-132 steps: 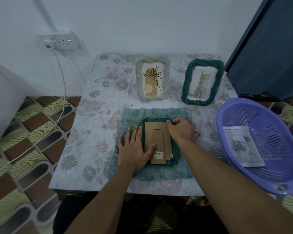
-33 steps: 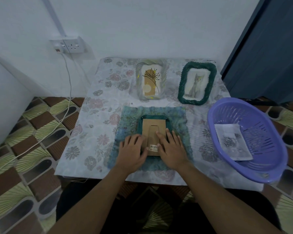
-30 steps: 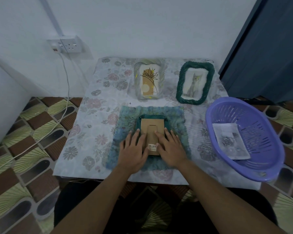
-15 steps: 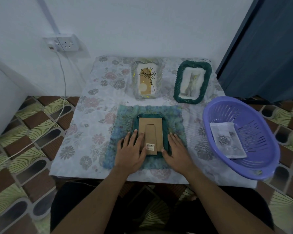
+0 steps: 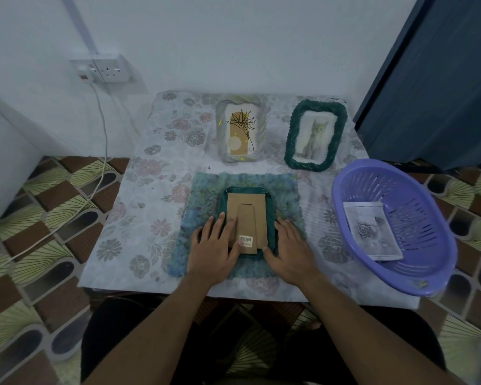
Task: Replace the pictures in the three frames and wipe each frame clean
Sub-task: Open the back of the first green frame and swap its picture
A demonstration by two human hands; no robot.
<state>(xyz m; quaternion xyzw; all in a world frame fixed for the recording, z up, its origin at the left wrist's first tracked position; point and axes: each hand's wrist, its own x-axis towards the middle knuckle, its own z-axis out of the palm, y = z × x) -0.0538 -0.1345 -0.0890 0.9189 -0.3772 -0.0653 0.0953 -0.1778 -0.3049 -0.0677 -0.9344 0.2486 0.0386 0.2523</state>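
Observation:
A dark green frame lies face down on a fuzzy blue-green cloth, its brown cardboard back and stand facing up. My left hand lies flat with straight fingers on the frame's left edge and backing. My right hand rests flat on the cloth against the frame's right edge, thumb at its lower corner. Behind them a pale frame with a flower drawing and a green rope frame with a cat photo stand upright.
A purple plastic basket at the table's right edge holds a grey rose picture. The small table has a floral cover. A wall socket with a white cable hangs at the left; a dark blue door stands at the right.
My right hand slid off the cardboard backing to the frame's right edge. My left hand stayed on the frame's left side. The camera view shifted slightly.

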